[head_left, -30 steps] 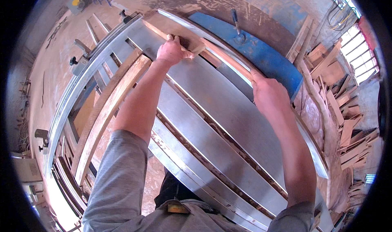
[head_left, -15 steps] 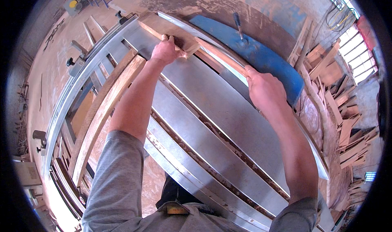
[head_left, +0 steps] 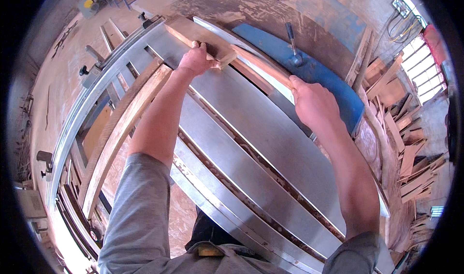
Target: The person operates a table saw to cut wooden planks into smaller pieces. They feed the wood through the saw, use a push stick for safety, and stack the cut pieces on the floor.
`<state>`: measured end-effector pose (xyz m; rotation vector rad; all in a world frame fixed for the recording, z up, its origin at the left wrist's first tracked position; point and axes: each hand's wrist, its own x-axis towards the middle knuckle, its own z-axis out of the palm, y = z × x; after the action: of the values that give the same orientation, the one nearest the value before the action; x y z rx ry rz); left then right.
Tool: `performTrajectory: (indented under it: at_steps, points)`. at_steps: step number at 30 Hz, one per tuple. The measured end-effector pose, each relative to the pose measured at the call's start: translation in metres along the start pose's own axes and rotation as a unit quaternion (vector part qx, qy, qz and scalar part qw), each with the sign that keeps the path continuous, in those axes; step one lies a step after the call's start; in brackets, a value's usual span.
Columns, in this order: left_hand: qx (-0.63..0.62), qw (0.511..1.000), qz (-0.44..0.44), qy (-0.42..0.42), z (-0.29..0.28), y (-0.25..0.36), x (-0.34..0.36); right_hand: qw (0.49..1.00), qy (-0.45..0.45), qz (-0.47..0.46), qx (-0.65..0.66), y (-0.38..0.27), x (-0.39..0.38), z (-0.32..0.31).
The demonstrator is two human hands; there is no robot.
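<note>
My left hand (head_left: 195,60) grips the near edge of a flat wooden board (head_left: 205,37) at the far end of a metal machine table (head_left: 270,129). Its thumb is at the board's end and its fingers are bent over the edge. My right hand (head_left: 315,100) is closed around the near end of a long, thin wooden stick (head_left: 265,65). The stick's far end meets the board's right end. A pale metal fence (head_left: 212,27) runs along the far side of both pieces. Whether a blade lies beneath the wood is hidden.
Behind the fence is a blue metal plate (head_left: 333,88) with a black-handled lever (head_left: 291,35). Two long timbers (head_left: 128,114) lie across the sliding frame (head_left: 65,134) at left, beside my left arm. Wood offcuts (head_left: 408,153) are heaped at right, below a barred window (head_left: 421,66).
The view has shifted slightly, so the blue plate and lever appear a little lower and farther right. Both hands keep their grips, and the board and stick hardly move.
</note>
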<state>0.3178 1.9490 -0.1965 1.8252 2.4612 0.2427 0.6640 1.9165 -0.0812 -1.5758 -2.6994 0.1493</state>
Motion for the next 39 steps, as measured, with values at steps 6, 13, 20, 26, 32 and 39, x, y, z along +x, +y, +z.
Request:
performTrajectory:
  at_steps: [6, 13, 20, 26, 32, 39]
  points:
    - [-0.002, 1.0, 0.002, -0.015, -0.001, -0.001, 0.002, 1.0, 0.008, -0.005, 0.012, 0.0, 0.003, -0.002]
    - [-0.005, 1.0, 0.015, 0.004, 0.005, -0.007, 0.005, 0.999, -0.031, -0.017, -0.035, -0.004, 0.006, -0.01]
    - [-0.007, 1.0, 0.012, -0.002, 0.008, -0.009, 0.01, 1.0, -0.006, -0.017, -0.004, -0.001, 0.011, -0.006]
    - [-0.015, 1.0, 0.012, 0.019, 0.014, -0.013, 0.012, 0.998, -0.023, -0.041, -0.032, 0.001, 0.02, -0.008]
    - [-0.026, 1.0, -0.002, 0.017, 0.016, -0.014, 0.014, 0.998, -0.037, -0.025, -0.037, -0.003, 0.026, -0.015]
    - [-0.028, 0.999, -0.017, -0.004, 0.015, -0.015, 0.018, 0.996, -0.059, -0.027, -0.055, -0.009, 0.032, -0.025]
